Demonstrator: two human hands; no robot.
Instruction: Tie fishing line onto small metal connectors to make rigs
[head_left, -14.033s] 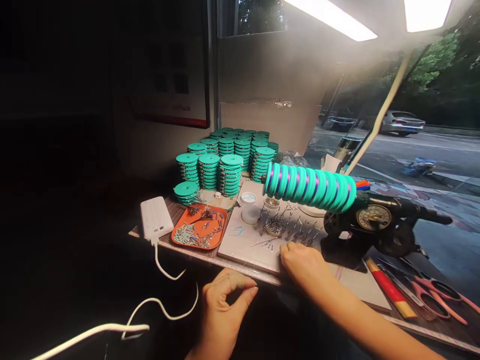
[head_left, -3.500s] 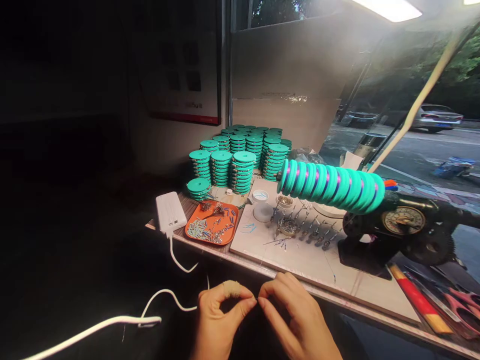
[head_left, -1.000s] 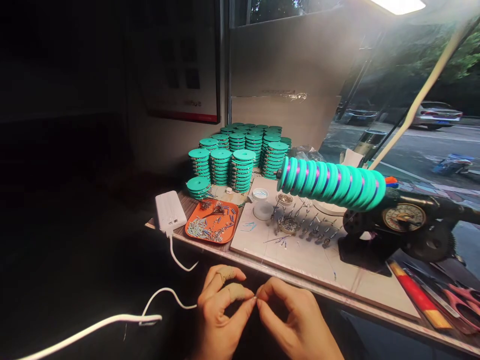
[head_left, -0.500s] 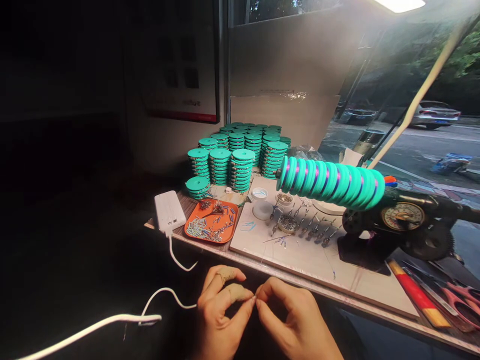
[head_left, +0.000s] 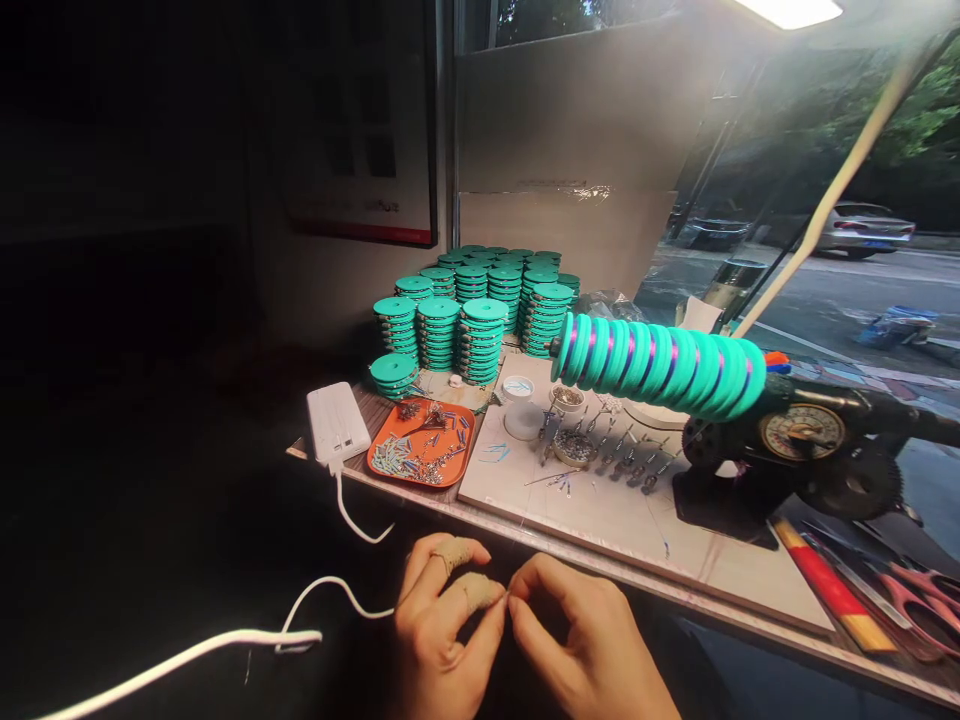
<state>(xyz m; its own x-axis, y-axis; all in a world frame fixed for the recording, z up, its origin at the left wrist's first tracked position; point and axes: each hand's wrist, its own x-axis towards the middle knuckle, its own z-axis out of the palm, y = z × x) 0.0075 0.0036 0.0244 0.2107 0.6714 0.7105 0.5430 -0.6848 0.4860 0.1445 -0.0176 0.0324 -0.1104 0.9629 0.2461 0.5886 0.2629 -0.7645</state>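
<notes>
Left hand [head_left: 444, 640], right hand [head_left: 589, 650], both pinched, fingertips meeting, perhaps on something tiny

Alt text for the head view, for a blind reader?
A left hand and right hand pinch fingertips together in front of a workbench; anything held is too small to see. The bench holds stacks of teal spools, an orange tray of small parts, a white power bank and a black machine carrying a row of spools.
</notes>
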